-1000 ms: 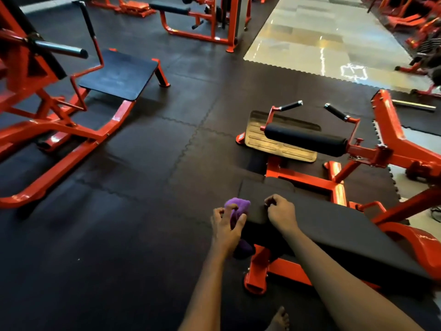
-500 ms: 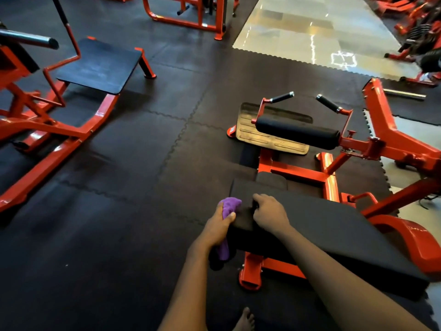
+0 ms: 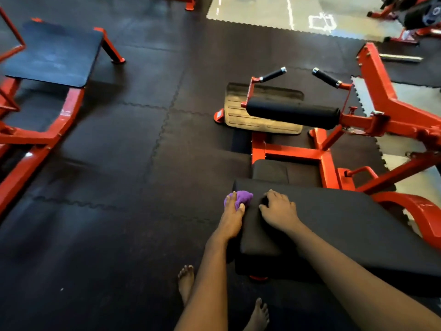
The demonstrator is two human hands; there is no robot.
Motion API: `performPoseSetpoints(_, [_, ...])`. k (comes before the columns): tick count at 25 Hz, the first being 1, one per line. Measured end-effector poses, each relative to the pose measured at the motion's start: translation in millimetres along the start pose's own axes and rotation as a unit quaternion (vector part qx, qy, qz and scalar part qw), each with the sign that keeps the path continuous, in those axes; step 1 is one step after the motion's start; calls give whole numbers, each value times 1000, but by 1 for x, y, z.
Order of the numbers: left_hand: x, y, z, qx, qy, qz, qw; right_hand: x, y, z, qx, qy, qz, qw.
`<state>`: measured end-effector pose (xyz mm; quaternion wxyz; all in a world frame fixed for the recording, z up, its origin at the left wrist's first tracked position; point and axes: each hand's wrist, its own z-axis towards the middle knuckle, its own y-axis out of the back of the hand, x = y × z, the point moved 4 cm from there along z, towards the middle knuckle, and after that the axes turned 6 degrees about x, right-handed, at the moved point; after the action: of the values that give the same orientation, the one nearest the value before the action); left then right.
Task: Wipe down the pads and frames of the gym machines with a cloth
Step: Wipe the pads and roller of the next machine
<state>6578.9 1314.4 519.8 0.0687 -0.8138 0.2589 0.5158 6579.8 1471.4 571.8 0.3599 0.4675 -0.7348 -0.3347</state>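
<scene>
1. Feet, bare, stand on the black rubber floor at its near edge, just left of the machine.
2. The left hand is at the left edge of the long black pad, near its far-left corner. Its fingers are curled round a bunched purple cloth and hold it against the pad's side.
3. The right hand rests on top of the same pad, just beside the cloth. Its fingers are bent with the tips down on the cover; I cannot tell whether they pinch anything.
4. A red frame runs under and beyond the pad.
5. Farther on, a black roller pad lies across the frame above a ribbed footplate, with two black-gripped handles beyond it.
6. At the far left stands a second red machine with a flat black platform.
7. Pale glossy tiles meet the mats at the floor's far edge.
</scene>
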Motion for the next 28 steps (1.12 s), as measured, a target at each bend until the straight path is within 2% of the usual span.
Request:
performPoseSetpoints(4, [18,-5,-30,39,-61,-57,996,1,-11,18,-21,-52,-6,998])
performPoseSetpoints(6, [15,-3,-5,39,-77,-60,994,3,-17,16,-36,-60,-33,997])
performPoseSetpoints(12, [23,19,133,15,25,-7,1000,5,-19,14,-43,-78,-62,994])
performPoseSetpoints(14, [25,16,128,-6,25,-37,999,4,-18,15,-36,-86,-59,994])
performPoseSetpoints(18, [39,0,73,22,10,-138,990,7,-16,17,-18,-98,-53,994])
performPoseSetpoints(22, [41,13,141,-17,52,-187,981,7,-17,15,-22,-104,-44,993])
performPoseSetpoints(24, [45,23,170,-9,67,-186,980,6,-15,17,-16,-105,-32,994])
performPoseSetpoints(28, [61,20,147,-7,137,-208,968,4,-13,16,-20,-108,-16,994])
